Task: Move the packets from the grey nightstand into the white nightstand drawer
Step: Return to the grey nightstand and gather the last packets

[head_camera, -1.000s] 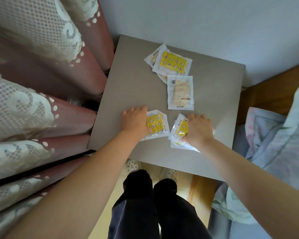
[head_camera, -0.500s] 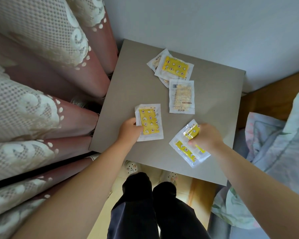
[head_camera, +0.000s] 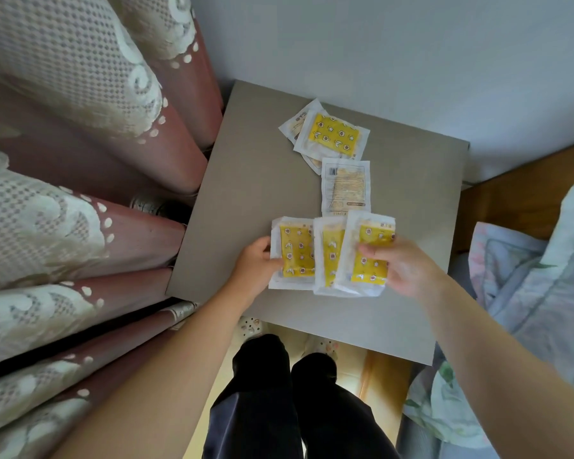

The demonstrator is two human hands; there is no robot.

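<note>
Left hand [head_camera: 256, 264] pinches one packet [head_camera: 295, 253]; right hand [head_camera: 409, 267] grips two overlapping packets [head_camera: 367, 260] (thumb on top). At least three more packets [head_camera: 345, 187] lie on the grey nightstand [head_camera: 246, 193].

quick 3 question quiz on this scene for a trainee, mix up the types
1. True or false: the left hand holds nothing.
2. How many packets show in the right hand? A) one B) two C) four
3. Fill the blank: at the back of the grey nightstand, the yellow-faced packet lies partly ___ another packet.

Key
1. False: it grips one packet.
2. B: it holds two fanned packets.
3. on top of
</note>
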